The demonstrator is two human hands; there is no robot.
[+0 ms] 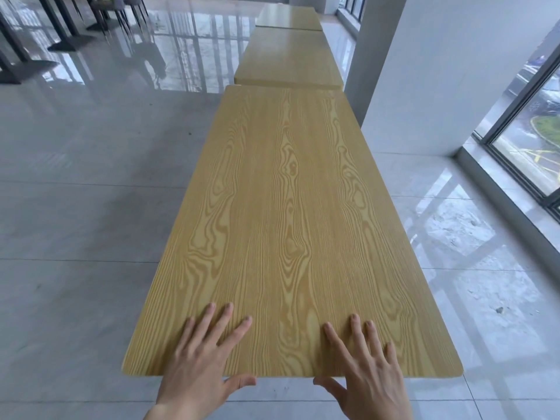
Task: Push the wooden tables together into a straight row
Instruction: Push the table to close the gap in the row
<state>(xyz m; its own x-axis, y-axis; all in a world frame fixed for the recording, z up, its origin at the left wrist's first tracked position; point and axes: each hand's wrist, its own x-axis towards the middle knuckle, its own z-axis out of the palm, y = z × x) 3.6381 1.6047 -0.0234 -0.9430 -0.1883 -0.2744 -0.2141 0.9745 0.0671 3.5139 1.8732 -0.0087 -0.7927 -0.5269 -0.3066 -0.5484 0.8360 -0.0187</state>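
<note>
A long rectangular table with a yellow wood-grain top was seen running from the bottom of the frame up toward the centre. The left hand and the right hand were laid flat on its near edge at the bottom of the frame, fingers spread on the top and thumbs hooked below the edge; nothing was gripped beyond the tabletop rim itself. Directly beyond its far end, at upper centre, a second wooden table of the same colour was placed, sitting slightly to the right of the first, with a narrow seam between them; whether the edges touched could not be told. A third wooden table was lined up behind that, at the top of the frame, divided by a thin dark line. A white square pillar was found close to the right side of the row, near the junction of the first two tables. Glossy grey floor tiles were spread on the left, dark table legs and bases were grouped in the upper left corner, and a dark-framed floor-level window was set along the right edge.
</note>
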